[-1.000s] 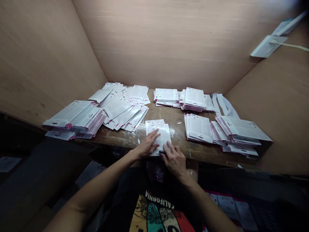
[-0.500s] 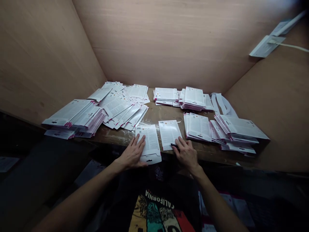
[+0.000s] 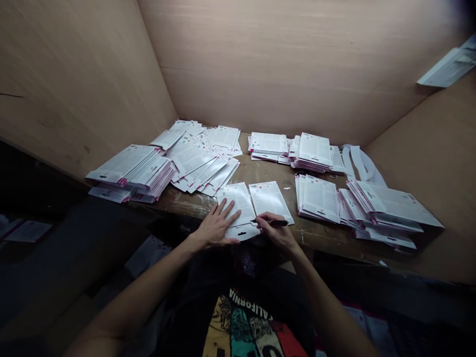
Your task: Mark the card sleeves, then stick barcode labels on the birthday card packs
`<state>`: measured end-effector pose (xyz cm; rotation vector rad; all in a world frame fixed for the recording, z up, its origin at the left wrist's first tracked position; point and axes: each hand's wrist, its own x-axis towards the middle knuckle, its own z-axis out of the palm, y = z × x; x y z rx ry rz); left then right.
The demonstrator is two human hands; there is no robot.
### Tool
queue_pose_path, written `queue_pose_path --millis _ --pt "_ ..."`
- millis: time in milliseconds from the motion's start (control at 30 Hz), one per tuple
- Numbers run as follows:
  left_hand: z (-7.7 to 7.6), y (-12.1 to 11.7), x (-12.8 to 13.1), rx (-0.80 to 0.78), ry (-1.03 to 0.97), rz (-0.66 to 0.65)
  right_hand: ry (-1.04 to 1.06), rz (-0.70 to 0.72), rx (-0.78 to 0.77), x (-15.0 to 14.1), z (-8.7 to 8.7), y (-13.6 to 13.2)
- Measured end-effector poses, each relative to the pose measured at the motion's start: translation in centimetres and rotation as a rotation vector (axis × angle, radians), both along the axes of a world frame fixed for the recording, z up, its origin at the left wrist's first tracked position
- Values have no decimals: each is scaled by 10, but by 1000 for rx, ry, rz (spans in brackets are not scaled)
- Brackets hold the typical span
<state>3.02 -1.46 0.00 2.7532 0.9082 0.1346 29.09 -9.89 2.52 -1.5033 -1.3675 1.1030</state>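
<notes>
Head view: your left hand [image 3: 213, 229] lies open, fingers spread, on the left packet [image 3: 238, 194] at the table's [image 3: 256, 172] near edge. Your right hand [image 3: 278, 235] grips a pen [image 3: 279, 223], tip by that packet's lower right edge. Just beside it lies the right packet [image 3: 268, 197].

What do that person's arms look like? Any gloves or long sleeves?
The left arm and right arm show no sleeves or watch. The left grip and right grip wear no gloves. The black shirt says CALIFORNIA, with yellow, teal, cream and red patches.
</notes>
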Motion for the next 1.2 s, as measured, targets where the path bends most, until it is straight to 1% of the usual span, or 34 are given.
queue_pose_path --millis 100,233,367,567,800,933,1033,1067,1100,1200 --pt "-1 -2 -2 -10 -38 -17 -59 62 51 -2 -9 10" --pt "-4 -1 -4 -9 -69 -34 -98 107 27 3 -15 17" --pt "-8 0 -4 -3 -68 -36 -67 150 -21 5 -14 18" --pt "-8 0 -4 -18 -77 -43 -47 230 -25 5 -11 17" --pt "-8 0 -4 26 -64 -47 -202 295 119 4 -18 14" --pt "-9 0 -4 56 -37 -55 -242 309 157 0 -13 12" --pt "-11 0 -4 77 -26 -53 -210 400 153 -3 -9 13" --pt "-11 0 -4 83 -22 -50 -173 400 129 -3 -9 13" --pt "-12 0 -4 90 -16 -45 -135 366 98 -2 -10 14" --pt "-13 -1 -4 110 12 -33 -77 169 34 0 -18 18"
